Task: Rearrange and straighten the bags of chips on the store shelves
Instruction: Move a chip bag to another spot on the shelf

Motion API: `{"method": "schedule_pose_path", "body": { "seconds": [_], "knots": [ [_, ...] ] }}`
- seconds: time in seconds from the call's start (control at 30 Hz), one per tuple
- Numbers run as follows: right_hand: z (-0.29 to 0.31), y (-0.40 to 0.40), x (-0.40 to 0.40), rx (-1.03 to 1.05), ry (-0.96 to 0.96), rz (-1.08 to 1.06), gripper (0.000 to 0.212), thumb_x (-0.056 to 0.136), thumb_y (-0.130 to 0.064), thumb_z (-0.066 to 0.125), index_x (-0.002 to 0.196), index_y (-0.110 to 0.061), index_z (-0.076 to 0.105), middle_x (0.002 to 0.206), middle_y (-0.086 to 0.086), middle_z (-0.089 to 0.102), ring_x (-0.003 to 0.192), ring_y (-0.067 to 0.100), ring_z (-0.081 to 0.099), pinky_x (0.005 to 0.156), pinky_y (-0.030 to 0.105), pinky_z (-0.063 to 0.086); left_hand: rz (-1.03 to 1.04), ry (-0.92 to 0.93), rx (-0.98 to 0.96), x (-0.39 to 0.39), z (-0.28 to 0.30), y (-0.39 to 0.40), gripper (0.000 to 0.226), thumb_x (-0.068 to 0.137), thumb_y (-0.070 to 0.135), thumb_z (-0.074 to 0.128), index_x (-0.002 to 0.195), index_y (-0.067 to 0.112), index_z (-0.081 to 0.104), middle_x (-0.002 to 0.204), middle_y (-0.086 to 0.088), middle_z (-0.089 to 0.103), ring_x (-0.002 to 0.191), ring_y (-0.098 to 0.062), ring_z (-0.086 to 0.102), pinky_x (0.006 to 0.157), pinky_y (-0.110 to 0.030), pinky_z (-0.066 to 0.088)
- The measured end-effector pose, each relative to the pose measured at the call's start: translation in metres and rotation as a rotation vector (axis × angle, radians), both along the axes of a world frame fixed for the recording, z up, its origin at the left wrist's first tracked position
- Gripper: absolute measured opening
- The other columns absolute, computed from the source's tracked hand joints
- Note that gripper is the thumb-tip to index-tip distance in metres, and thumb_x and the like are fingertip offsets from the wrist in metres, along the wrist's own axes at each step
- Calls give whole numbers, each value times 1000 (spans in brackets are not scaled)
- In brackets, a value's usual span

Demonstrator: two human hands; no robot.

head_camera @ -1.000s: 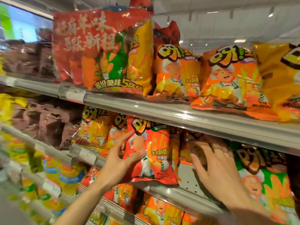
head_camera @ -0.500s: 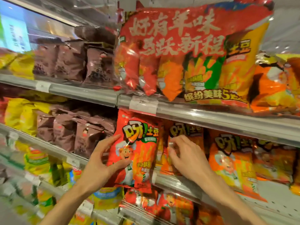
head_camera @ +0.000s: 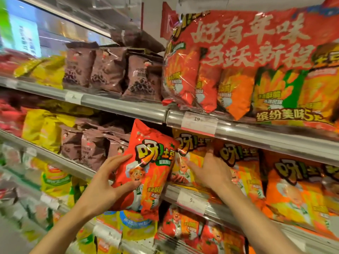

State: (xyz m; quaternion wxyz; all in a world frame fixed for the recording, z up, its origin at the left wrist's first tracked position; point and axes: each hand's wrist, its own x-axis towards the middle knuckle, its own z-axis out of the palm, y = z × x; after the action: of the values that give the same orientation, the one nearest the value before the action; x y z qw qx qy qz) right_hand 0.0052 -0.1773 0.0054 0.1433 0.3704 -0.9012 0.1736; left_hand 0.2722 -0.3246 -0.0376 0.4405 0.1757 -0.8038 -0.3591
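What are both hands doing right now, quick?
Left hand: grips the red chip bag, thumb on its front.
Right hand: open, fingers pressing the yellow chip bag.

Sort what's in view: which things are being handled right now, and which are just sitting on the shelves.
Being handled:
red chip bag, gripped by the left hand
yellow chip bag, touched by the right hand

Just sitting:
brown bags
big red multipack
price tag

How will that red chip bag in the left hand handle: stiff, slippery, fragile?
Red chip bag looks puffed, so probably light and squashy. Its glossy film shows glare, so likely slippery; the left hand pinches its edge. Contents probably crush easily.
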Motion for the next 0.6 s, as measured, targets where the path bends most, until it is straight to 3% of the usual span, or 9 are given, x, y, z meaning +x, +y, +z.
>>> {"method": "schedule_pose_path", "body": {
  "seconds": [0.07, 0.13, 0.3, 0.47, 0.6],
  "knots": [
    [-1, -3, 5, -74, -24, 2, 85, 80, -82, 43, 117, -6, 53, 107, 13, 67, 102, 35, 62, 69, 37, 41, 12, 18, 52, 1, -4, -6, 70, 67, 36, 87, 131, 43, 59, 134, 18, 57, 121, -4, 58, 104, -32, 47],
    [0, -7, 12, -165, -64, 37, 76, 83, -75, 50, 114, -6, 53, 109, 16, 65, 102, 37, 61, 76, 39, 47, 14, 29, 99, 2, -7, -11, 70, 69, 37, 88, 132, 46, 58, 132, 16, 59, 119, -6, 59, 102, -39, 49],
    [2, -15, 23, -311, -170, 116, 55, 92, -56, 56, 118, -7, 53, 113, 16, 57, 106, 38, 56, 84, 42, 44, 67, 59, 135, 7, -13, -19, 70, 67, 43, 86, 130, 50, 57, 131, 23, 57, 114, 4, 58, 96, -33, 51],
    [8, 1, 20, -458, -215, 92, 63, 95, -51, 55, 139, -7, 44, 128, 19, 52, 116, 37, 52, 87, 37, 42, 50, 55, 158, 2, -17, -19, 69, 69, 45, 84, 132, 50, 56, 131, 25, 58, 115, 9, 56, 97, -30, 49],
    [10, 36, 7, -468, -227, 76, 68, 96, -51, 52, 148, -11, 36, 147, 17, 43, 136, 33, 40, 107, 40, 35, -18, 56, 190, -24, -16, -12, 67, 73, 44, 83, 133, 50, 55, 134, 23, 59, 120, 6, 56, 100, -28, 48]
  ]
}}
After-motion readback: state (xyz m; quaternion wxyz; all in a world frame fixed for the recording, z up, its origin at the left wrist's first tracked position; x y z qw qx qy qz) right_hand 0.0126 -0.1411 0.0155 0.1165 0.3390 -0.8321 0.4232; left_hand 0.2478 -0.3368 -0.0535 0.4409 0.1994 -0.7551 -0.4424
